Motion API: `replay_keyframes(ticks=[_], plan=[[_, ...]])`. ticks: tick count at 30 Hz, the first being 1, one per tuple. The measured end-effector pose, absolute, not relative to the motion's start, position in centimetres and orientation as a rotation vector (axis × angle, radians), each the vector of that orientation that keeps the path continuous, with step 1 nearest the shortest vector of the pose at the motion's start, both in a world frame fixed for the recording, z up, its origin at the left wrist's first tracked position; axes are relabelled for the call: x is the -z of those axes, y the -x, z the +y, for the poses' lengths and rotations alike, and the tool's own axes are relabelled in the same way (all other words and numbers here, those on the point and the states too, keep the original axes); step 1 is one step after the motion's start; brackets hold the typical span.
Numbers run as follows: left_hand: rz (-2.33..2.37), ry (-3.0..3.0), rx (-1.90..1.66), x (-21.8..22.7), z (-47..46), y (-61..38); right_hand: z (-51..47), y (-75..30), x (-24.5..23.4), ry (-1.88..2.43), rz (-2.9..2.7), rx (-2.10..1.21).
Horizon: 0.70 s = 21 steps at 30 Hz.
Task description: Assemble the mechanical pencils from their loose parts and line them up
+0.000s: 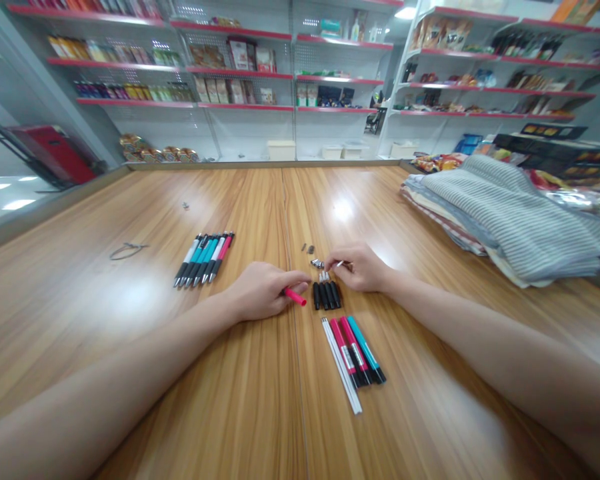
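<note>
My left hand (pixel 263 291) is closed around a pink pen barrel (pixel 296 297), whose open end points toward me. My right hand (pixel 359 267) pinches a thin whitish piece (pixel 340 263), too small to make out fully. Between the hands lie several black pen grips (pixel 327 297) in a row, with silver pen tips (pixel 317 264) just beyond them. Small dark metal bits (pixel 311 249) rest farther back. Closer to me are white pen refills (pixel 341 367), two pink pen barrels (pixel 347 347) and a teal one (pixel 365 347), side by side.
Several whole pens (pixel 203 259) lie in a row to the left, near a grey loop of cord (pixel 127 251). A small metallic item (pixel 185 206) sits farther back. Folded striped cloths (pixel 525 213) are piled at right. Stocked shelves (pixel 240 71) stand beyond the wooden table (pixel 220 413).
</note>
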State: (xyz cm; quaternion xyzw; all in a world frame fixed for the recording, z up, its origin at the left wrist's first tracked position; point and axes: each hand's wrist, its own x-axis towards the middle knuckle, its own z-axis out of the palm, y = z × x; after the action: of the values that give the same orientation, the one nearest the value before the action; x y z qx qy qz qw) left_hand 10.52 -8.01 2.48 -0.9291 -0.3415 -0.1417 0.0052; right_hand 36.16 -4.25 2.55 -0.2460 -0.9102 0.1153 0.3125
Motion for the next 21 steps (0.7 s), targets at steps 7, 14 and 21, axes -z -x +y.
replay_keyframes(ticks=[7, 14, 21], plan=[[-0.989, 2.971, 0.409, -2.65, -8.09, -10.54, -4.15, -36.54, -2.34, 0.749, -2.418, -0.382], [-0.990, 2.970, 0.411, -2.42, -8.06, -10.46, -4.27, -36.39, -2.44, 0.723, -2.413, -0.414], [-0.999, 2.945, 0.450, -2.36, -8.10, -10.67, -4.31, -36.40, -2.55, 0.691, -2.433, -0.404]])
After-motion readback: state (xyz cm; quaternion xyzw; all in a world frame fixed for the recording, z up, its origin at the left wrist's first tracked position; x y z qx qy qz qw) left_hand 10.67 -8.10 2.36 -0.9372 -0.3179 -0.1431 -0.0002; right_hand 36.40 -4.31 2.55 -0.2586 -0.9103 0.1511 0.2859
